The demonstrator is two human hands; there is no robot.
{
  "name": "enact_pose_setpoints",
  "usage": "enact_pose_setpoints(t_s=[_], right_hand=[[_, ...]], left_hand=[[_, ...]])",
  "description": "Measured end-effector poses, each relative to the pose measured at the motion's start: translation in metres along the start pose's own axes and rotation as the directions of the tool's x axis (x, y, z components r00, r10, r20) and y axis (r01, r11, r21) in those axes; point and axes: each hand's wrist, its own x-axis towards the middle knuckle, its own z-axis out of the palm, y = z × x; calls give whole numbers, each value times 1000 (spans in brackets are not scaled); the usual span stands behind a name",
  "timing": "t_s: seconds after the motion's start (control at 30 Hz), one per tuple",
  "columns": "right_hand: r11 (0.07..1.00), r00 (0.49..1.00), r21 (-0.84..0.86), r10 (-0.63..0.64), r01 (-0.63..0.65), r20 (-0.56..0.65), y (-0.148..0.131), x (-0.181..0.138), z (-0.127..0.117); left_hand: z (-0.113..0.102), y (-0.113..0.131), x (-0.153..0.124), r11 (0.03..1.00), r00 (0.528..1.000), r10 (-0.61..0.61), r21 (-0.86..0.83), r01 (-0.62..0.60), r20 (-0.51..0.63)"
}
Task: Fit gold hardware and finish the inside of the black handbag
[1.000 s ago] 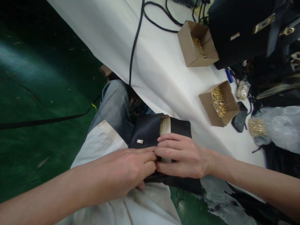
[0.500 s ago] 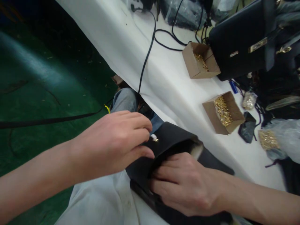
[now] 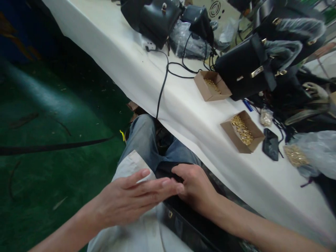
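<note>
A black leather bag (image 3: 183,224) lies across my lap, below the edge of the white-covered table (image 3: 183,105). My right hand (image 3: 195,185) is closed over the bag's upper edge, gripping it. Stretched out flat with fingers together, my left hand (image 3: 136,197) rests beside the right one, its fingertips touching the bag's edge. A small metal fitting (image 3: 170,214) shows on the bag's front. Much of the bag is hidden under my hands and forearm.
Two open cardboard boxes of gold hardware (image 3: 243,130) (image 3: 211,85) stand on the table. Black bags (image 3: 246,71) (image 3: 154,17), plastic wrap (image 3: 315,150), a small black pouch (image 3: 270,148) and black cables (image 3: 164,80) crowd the far side. Green floor (image 3: 52,122) lies to the left.
The bag has dropped lower on my lap. My left hand has flattened and come down beside the right, which shifted to the bag's upper edge. The view tilted up toward the table.
</note>
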Motion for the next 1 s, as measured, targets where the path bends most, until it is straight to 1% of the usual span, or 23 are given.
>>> enact_pose_setpoints(t_s=[0.1,0.17,0.27,0.4,0.57,0.7,0.8,0.83,0.87,0.9,0.93,0.97,1.0], right_hand=[[996,996,72,-46,52,-79,0,-5,11],[991,991,112,-60,73,-117,3,-8,19],[985,986,154,-47,71,-157,7,-9,27],[982,981,178,-32,67,-191,8,-10,31],[978,972,196,-18,65,-234,5,-11,36],[982,966,181,-12,61,-259,5,-11,40],[983,965,172,-11,58,-262,5,-11,41],[983,966,174,-10,57,-259,4,-11,41],[984,968,172,-9,54,-253,4,-11,41],[985,969,165,-7,49,-247,3,-11,40],[987,971,155,-2,40,-239,2,-10,39],[989,972,143,2,32,-233,1,-10,39],[991,973,133,8,24,-229,-1,-10,38]], left_hand=[[5,-3,-10,998,997,28,48,-31,69],[5,-10,-7,998,996,39,45,-43,85],[6,-19,2,997,995,69,22,-70,74],[12,-23,6,994,990,107,-12,-107,89],[15,-26,5,996,988,90,-32,-87,122],[16,-31,8,994,983,110,-30,-106,148],[19,-30,9,993,979,111,-46,-105,171],[20,-29,9,994,982,92,-68,-82,165],[20,-26,10,994,989,44,-107,-29,144],[20,-22,11,984,992,-44,-165,63,115],[18,-18,12,951,981,-178,-241,192,82],[16,-14,14,879,937,-342,-329,345,70],[14,-9,16,765,858,-505,-414,494,92]])
